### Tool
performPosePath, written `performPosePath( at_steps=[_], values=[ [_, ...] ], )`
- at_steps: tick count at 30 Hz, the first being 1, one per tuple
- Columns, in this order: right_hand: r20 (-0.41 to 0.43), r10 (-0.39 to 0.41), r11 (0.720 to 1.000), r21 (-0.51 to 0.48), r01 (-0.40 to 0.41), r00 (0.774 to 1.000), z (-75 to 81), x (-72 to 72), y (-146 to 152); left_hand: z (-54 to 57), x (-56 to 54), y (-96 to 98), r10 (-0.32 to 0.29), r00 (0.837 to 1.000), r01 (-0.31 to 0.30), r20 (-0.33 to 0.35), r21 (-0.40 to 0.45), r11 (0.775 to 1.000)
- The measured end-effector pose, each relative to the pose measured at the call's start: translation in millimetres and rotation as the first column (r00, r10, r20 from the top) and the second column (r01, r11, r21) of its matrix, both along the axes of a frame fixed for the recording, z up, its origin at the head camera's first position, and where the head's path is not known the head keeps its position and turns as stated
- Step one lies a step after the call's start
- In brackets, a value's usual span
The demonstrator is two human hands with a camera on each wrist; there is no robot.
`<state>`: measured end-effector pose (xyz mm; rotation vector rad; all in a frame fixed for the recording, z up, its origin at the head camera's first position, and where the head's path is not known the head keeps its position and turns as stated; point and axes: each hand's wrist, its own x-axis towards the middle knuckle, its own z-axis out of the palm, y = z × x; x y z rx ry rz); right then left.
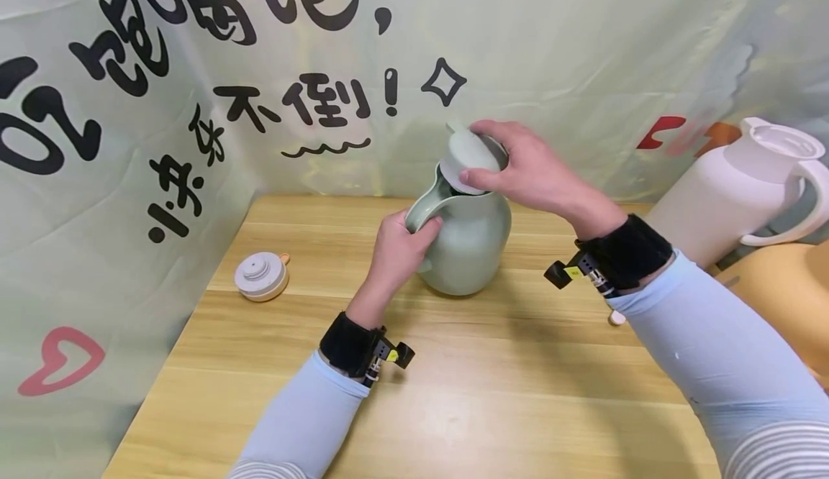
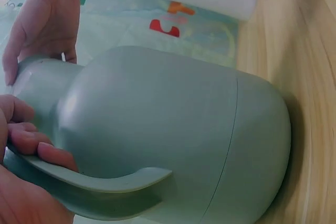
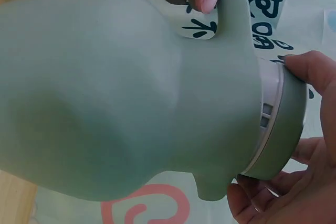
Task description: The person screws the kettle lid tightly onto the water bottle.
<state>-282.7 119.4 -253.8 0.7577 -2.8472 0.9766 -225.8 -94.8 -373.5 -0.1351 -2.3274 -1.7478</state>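
A green thermos jug (image 1: 463,249) stands upright on the wooden table. My left hand (image 1: 400,249) grips its handle (image 2: 126,182), fingers curled round the upper part. Above the mouth, my right hand (image 1: 518,166) holds the round green lid (image 1: 471,155) by its edge, thumb on one side and fingers on the other. The lid sits tilted at the opening, and in the right wrist view its pale lower ring (image 3: 269,93) shows between the lid's top and the jug's rim. The jug's spout (image 3: 210,184) points away from the handle.
At the left of the table lies a white round lid with an orange loop (image 1: 261,276). A white jug (image 1: 732,184) and a yellow-orange rounded object (image 1: 777,292) stand at the right. A small white piece (image 1: 617,318) lies near the right forearm. A printed cloth (image 1: 550,55) hangs behind the table.
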Motion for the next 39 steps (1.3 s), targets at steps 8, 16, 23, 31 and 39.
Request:
performPosePath(
  at_steps=[8, 16, 23, 31, 39],
  values=[
    [-0.053, 0.068, 0.995, 0.079, -0.064, 0.996, -3.1, -5.4, -3, 0.1, 2.1, 3.5, 0.005, 1.000, -0.005, -0.017, 0.015, 1.000],
    [-0.084, 0.078, 0.985, 0.160, -0.063, 0.993, -2.1, -4.2, -9, 0.1, 2.1, 5.1, 0.000, 1.000, 0.000, -0.029, 0.018, 1.000],
    [-0.110, 0.064, 0.982, 0.183, -0.043, 0.992, -3.5, -3.5, -12, 0.2, 2.7, 5.3, 0.004, 1.000, -0.003, -0.026, 0.028, 1.000],
    [-0.107, -0.016, 0.978, 0.203, 0.038, 0.994, -5.8, 0.1, -14, -1.2, 2.1, 5.7, 0.010, 0.999, -0.009, -0.041, 0.033, 0.999],
    [-0.046, 0.000, 0.985, 0.170, 0.008, 0.999, 4.5, 6.9, -8, -1.7, 1.2, 6.4, 0.017, 0.999, -0.015, -0.047, 0.030, 0.999]
  ],
)
